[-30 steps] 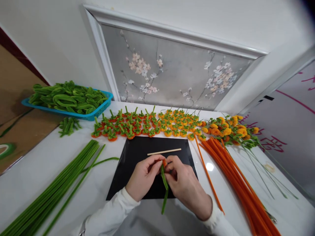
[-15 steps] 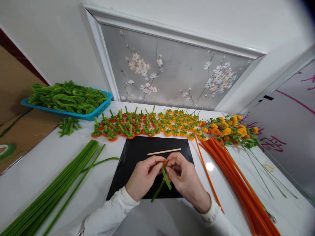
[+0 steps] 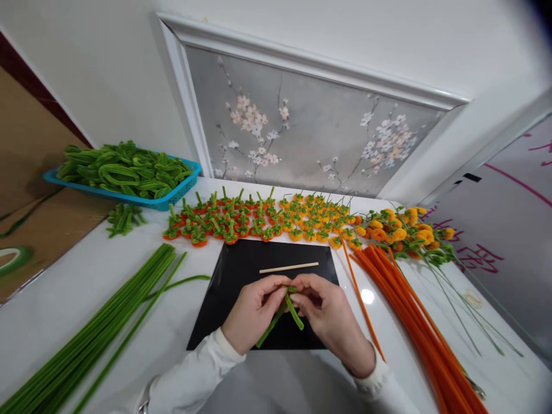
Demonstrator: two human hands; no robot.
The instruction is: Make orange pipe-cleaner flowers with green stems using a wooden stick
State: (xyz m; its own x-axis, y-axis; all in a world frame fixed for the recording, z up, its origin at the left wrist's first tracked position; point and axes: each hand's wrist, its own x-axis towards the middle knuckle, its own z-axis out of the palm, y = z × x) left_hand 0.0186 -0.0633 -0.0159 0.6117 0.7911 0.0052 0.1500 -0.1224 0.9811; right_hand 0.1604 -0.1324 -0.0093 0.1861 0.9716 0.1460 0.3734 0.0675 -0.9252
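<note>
Over the near half of the black mat [image 3: 224, 287], at dead centre of the table, a bent green pipe cleaner [image 3: 269, 330] is pinched at its fold between both sets of fingertips; its two legs splay toward 7 and 5 o'clock, the 7 o'clock leg longer. Left hand [image 3: 252, 310] is closed narrow on the fold from 9 o'clock, right hand [image 3: 330, 316] closed narrow on it from 3 o'clock, fingertips touching. Just beyond, at 12 o'clock on the mat, lies a wooden stick [image 3: 288, 267], crosswise. Past the mat's far edge runs a band of small orange-and-green pieces [image 3: 233, 221], turning to yellow flowers [image 3: 401, 230] toward 2 o'clock. Orange pipe cleaners [image 3: 414, 322] lie bundled at 3 to 4 o'clock; straight green pipe cleaners [image 3: 99, 333] at 8 o'clock. A blue basket [image 3: 185, 184] heaped with looped green pieces sits at 10 o'clock.
</note>
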